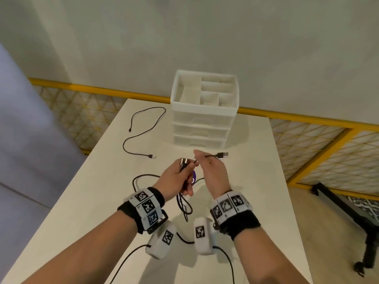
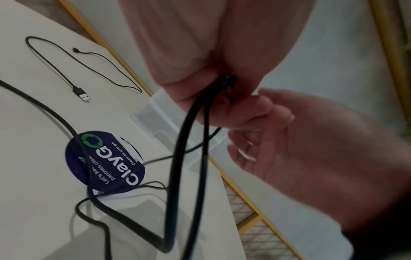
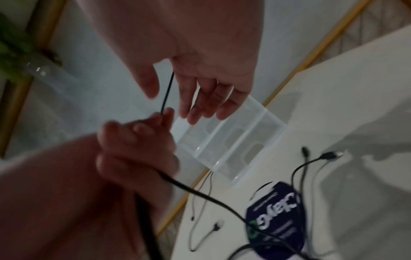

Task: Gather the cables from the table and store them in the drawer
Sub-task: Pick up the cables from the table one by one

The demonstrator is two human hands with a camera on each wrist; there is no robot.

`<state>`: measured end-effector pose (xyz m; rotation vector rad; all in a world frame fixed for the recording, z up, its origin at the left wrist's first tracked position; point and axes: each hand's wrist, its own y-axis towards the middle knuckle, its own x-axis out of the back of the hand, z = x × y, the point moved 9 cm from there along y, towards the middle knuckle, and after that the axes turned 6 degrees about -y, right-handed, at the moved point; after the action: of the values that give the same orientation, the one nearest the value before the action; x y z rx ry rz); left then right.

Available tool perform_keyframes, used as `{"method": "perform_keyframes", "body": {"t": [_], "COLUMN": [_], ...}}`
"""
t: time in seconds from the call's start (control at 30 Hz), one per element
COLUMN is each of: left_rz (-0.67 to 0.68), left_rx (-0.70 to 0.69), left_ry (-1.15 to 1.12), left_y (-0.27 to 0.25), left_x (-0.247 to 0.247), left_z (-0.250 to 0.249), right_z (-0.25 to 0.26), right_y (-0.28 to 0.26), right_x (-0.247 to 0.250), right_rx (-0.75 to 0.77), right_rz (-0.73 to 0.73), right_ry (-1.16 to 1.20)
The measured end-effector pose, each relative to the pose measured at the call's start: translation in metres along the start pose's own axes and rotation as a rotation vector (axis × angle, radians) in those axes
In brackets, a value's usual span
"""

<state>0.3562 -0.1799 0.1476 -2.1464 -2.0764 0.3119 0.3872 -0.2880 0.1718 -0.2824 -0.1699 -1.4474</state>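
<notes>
My left hand grips a bundle of black cables in its fist above the white table; their loops hang down to the tabletop. My right hand holds a thin black cable end just beside it, with the USB plug sticking out to the right. In the right wrist view that thin cable runs between thumb and fingers down to the left fist. Another black cable lies loose at the far left. The white drawer unit stands behind my hands, its drawers shut.
A round purple sticker lies on the table under the hanging loops. The drawer unit's top is an open tray with compartments. A yellow mesh railing runs behind the table. The table's left edge is close to the loose cable.
</notes>
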Motion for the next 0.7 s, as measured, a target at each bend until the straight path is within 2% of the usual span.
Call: {"method": "perform_keyframes", "body": {"t": [0.1, 0.2, 0.3, 0.4, 0.5, 0.63, 0.7], "left_rz": [-0.011, -0.18, -0.283, -0.264, -0.205, -0.091, -0.104], "left_rx": [0.026, -0.01, -0.019, 0.011, 0.035, 0.039, 0.038], "left_ry": [-0.002, 0.077, 0.077, -0.003, -0.031, 0.004, 0.047], "left_y": [-0.009, -0.01, -0.011, -0.009, -0.007, -0.005, -0.003], "left_x": [0.005, 0.034, 0.061, 0.073, 0.082, 0.094, 0.108], "left_z": [0.003, -0.003, -0.013, -0.017, -0.017, -0.012, -0.009], "right_z": [0.015, 0.019, 0.004, -0.006, -0.005, 0.008, 0.008], "right_y": [0.005, 0.001, -0.006, -0.02, -0.026, -0.023, -0.018], "right_x": [-0.006, -0.003, -0.028, -0.069, -0.096, -0.13, -0.141], "right_rx": [0.051, 0.091, 0.021, 0.017, 0.026, 0.142, 0.117], "right_rz": [-0.048, -0.156, -0.031, 0.151, 0.168, 0.252, 0.295], "right_ry": [-0.009, 0.072, 0.027, -0.043, -0.12, -0.353, -0.319]}}
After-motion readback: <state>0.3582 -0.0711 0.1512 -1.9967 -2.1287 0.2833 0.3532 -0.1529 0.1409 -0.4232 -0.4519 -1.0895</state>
